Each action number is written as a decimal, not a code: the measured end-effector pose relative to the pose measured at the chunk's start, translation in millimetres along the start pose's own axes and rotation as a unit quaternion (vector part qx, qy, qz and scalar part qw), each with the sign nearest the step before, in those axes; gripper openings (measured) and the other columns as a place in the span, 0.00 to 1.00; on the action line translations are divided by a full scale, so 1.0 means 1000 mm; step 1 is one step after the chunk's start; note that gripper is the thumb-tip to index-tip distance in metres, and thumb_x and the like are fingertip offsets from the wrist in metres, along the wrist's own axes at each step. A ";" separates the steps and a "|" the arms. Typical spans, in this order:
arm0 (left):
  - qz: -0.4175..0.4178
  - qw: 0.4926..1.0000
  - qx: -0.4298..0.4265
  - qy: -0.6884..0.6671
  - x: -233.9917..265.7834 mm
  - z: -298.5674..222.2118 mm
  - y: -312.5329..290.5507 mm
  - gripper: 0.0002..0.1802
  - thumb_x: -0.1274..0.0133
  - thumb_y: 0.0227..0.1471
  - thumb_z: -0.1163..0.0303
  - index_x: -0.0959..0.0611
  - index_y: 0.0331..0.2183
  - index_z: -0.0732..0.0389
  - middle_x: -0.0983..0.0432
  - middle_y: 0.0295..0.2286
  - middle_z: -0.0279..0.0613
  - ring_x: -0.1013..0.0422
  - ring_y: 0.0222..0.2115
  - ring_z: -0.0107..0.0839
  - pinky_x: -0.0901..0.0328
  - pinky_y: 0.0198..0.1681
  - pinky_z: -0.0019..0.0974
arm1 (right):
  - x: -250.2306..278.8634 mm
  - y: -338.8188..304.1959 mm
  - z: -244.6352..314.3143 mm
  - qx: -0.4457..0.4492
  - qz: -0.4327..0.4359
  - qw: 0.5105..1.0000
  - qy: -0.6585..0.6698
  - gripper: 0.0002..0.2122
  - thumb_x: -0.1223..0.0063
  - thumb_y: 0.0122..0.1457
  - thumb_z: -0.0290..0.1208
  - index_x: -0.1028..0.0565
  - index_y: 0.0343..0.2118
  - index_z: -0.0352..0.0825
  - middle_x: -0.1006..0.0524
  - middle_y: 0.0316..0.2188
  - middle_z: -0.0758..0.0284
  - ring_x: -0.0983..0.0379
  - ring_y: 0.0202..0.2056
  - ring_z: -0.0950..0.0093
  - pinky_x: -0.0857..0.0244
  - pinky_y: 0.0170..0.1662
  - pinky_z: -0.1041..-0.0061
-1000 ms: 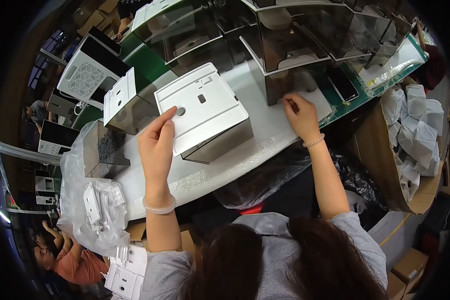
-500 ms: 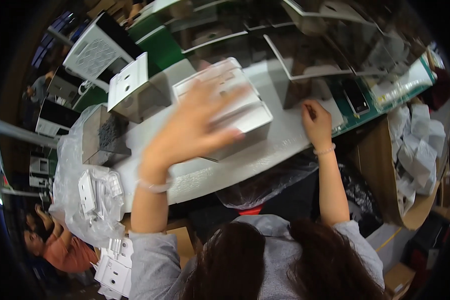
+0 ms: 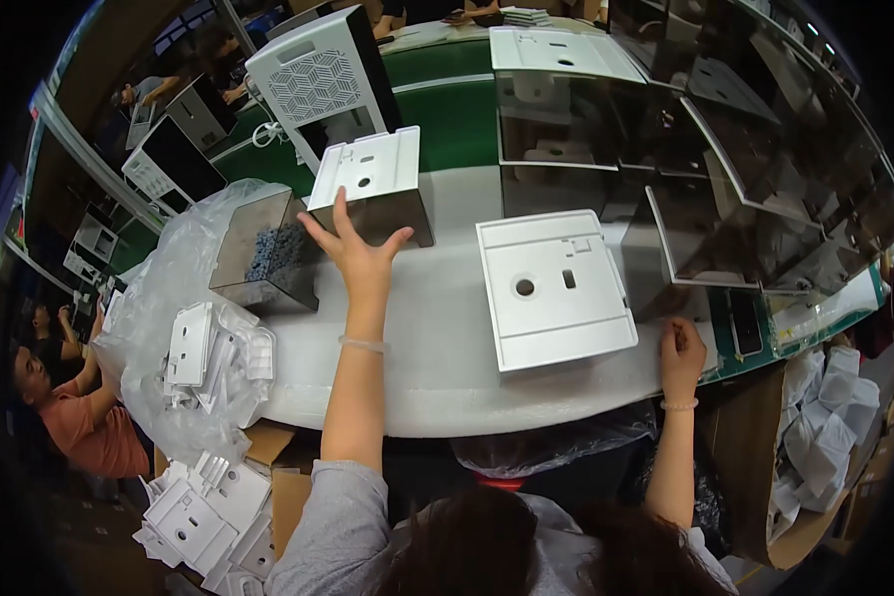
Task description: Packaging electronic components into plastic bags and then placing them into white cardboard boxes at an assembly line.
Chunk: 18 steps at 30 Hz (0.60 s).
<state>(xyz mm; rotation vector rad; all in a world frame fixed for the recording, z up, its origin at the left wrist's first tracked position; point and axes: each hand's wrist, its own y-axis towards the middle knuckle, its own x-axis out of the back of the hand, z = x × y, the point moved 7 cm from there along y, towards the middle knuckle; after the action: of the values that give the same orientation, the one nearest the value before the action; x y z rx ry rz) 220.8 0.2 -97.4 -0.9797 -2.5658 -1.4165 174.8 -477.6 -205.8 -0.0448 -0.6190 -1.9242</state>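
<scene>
My left hand (image 3: 365, 256) reaches toward a smoky see-through box with a white lid (image 3: 382, 169); its fingers are spread and it holds nothing. The fingertips overlap the box's near edge, though whether they touch it I cannot tell. Left of that hand, a smoky bin (image 3: 236, 260) holds many small dark blue-grey pieces. A second white-lidded box (image 3: 566, 328), with a round hole and a slot on top, sits in the middle of the white-covered bench (image 3: 422, 368). By the bench's right end, my right hand (image 3: 682, 353) is closed, and anything inside it is hidden.
Smoky boxes (image 3: 566, 119) are stacked at back right. White plastic parts lie in a clear bag (image 3: 194, 348) and in a carton (image 3: 204, 517) at left. A tall white machine (image 3: 318, 89) stands behind. A carton of white wrapped pieces (image 3: 819, 427) is at right; other people sit beyond.
My left hand has moved off the middle box to the box on the left, its fingers spread. My right hand stays closed near the right end. The view has shifted.
</scene>
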 end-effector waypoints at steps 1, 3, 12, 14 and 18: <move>-0.001 1.000 -0.003 0.006 -0.005 0.008 0.004 0.56 0.26 0.26 0.59 0.38 0.58 0.46 0.76 0.60 0.66 0.68 0.63 0.60 0.52 0.60 0.51 | 0.000 0.001 -0.002 -0.001 0.000 1.000 -0.011 0.03 0.49 0.57 0.21 0.27 0.32 0.28 0.31 0.20 0.73 0.39 0.22 0.86 0.44 0.25 0.85; -0.022 0.999 -0.003 0.028 -0.020 0.014 0.010 0.53 0.25 0.24 0.61 0.35 0.54 0.46 0.75 0.60 0.65 0.65 0.62 0.61 0.50 0.59 0.51 | 0.004 -0.001 -0.015 -0.010 -0.002 1.000 -0.001 0.02 0.50 0.58 0.21 0.27 0.32 0.28 0.32 0.20 0.74 0.39 0.22 0.87 0.45 0.25 0.86; -0.061 0.998 0.003 0.032 -0.025 0.052 0.060 0.48 0.24 0.20 0.61 0.29 0.48 0.54 0.66 0.60 0.68 0.50 0.59 0.60 0.45 0.57 0.43 | 0.019 -0.014 -0.022 -0.039 -0.008 0.999 -0.010 0.01 0.50 0.57 0.20 0.28 0.30 0.29 0.32 0.18 0.74 0.38 0.20 0.87 0.45 0.23 0.86; -0.054 0.996 0.006 0.073 -0.017 0.062 0.071 0.47 0.25 0.21 0.59 0.28 0.48 0.54 0.65 0.60 0.68 0.50 0.59 0.61 0.45 0.57 0.44 | 0.021 -0.016 -0.018 -0.045 -0.005 0.999 -0.011 0.01 0.50 0.57 0.20 0.28 0.30 0.29 0.31 0.18 0.74 0.38 0.20 0.87 0.45 0.23 0.86; -0.064 0.994 0.006 0.094 0.000 0.090 0.081 0.48 0.25 0.21 0.57 0.28 0.49 0.54 0.66 0.60 0.72 0.60 0.62 0.62 0.49 0.60 0.46 | 0.015 -0.017 -0.006 -0.009 -0.004 0.998 -0.059 0.01 0.50 0.56 0.19 0.28 0.30 0.28 0.30 0.18 0.70 0.37 0.20 0.85 0.43 0.24 0.85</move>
<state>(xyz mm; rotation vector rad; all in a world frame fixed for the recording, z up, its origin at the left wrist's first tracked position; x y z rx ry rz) 287.8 101.1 -89.6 -0.6565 -2.5335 -1.4448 154.8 -487.5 -212.8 -0.1682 -0.6808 -1.9448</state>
